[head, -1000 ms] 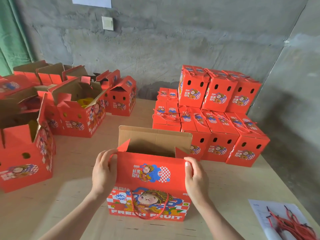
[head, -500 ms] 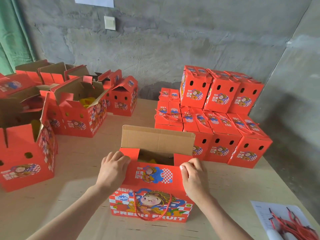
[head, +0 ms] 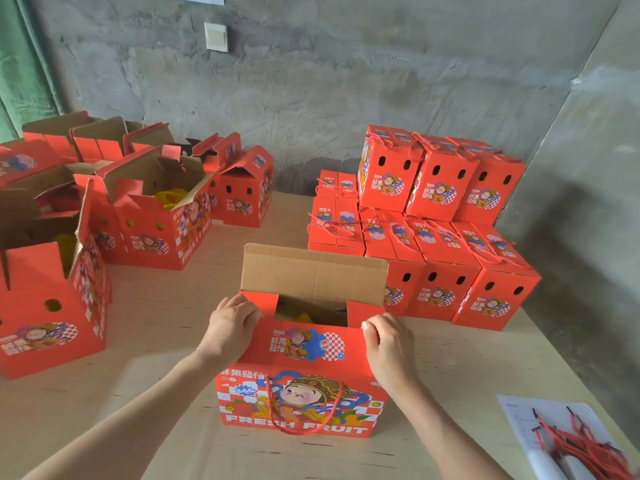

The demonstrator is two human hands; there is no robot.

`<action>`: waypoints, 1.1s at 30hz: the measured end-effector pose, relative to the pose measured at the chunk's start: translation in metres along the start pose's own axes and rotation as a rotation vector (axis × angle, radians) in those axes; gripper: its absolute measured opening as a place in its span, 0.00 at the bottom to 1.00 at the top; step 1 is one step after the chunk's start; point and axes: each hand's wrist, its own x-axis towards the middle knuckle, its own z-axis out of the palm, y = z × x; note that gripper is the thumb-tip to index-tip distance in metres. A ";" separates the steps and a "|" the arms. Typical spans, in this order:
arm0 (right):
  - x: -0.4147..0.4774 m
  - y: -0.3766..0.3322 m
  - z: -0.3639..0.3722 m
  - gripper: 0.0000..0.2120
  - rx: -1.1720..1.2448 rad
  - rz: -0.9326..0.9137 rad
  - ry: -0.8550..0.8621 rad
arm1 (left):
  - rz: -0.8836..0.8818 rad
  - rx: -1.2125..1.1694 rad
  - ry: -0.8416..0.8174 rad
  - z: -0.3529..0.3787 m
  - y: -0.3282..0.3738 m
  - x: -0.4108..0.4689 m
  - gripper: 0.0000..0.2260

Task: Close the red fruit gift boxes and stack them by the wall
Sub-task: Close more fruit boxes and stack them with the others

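On the table | left hand, right hand palm-down | fingers curled, gripping gift box flap corners

The light was soft and even, fairly bright, without glare. It seemed to come from the left: the stacked boxes threw a dim shadow on the right wall and a darker patch low on the back wall. The wide lens bent straight lines near the edges. The red cords at the near right corner of the tabletop were smeared.
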 end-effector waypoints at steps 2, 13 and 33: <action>-0.001 0.001 0.001 0.06 -0.004 0.027 0.014 | -0.054 -0.031 -0.020 -0.001 0.001 0.003 0.06; 0.013 0.007 0.005 0.10 -0.094 0.127 -0.174 | -0.080 0.137 -0.019 0.007 0.009 0.003 0.11; 0.023 0.014 0.000 0.28 0.530 0.374 -0.195 | -0.183 0.001 0.207 0.012 0.015 0.000 0.45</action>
